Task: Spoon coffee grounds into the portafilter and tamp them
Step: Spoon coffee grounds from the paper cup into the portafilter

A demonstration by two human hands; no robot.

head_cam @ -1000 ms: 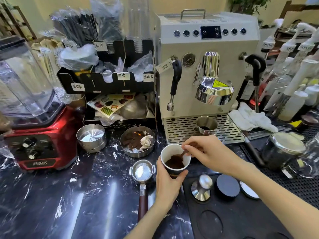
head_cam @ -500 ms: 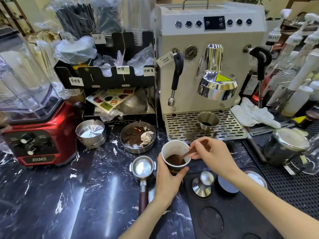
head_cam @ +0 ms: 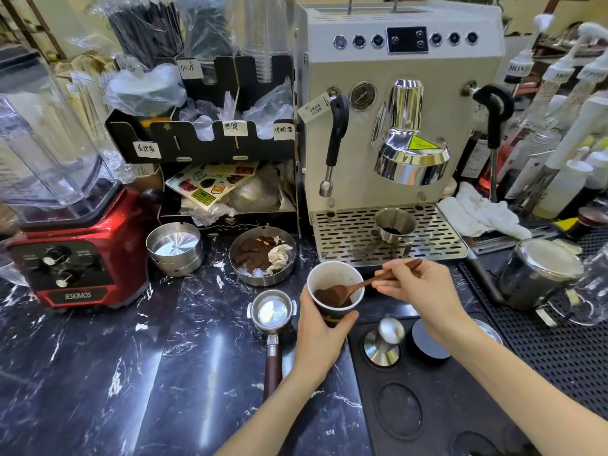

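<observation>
Left hand [head_cam: 320, 327]: forearm rises from the lower edge; grip wrapped round a paper cup [head_cam: 335, 291], thumb on its near right side.
Right hand [head_cam: 418, 287]: reaches in from the right; fingertips pinched shut on the handle of a wooden spoon [head_cam: 362, 286].
Spoon bowl: inside the cup, heaped with dark coffee grounds [head_cam: 329, 296].
Portafilter [head_cam: 272, 312]: lies on the bench [head_cam: 98, 373] just left of the cup, basket bare and shiny, wooden handle toward the viewer.
Tamper [head_cam: 383, 342]: upright on the black mat [head_cam: 427, 406], right of the left hand.
Espresso machine [head_cam: 401, 103]: behind the cup.
</observation>
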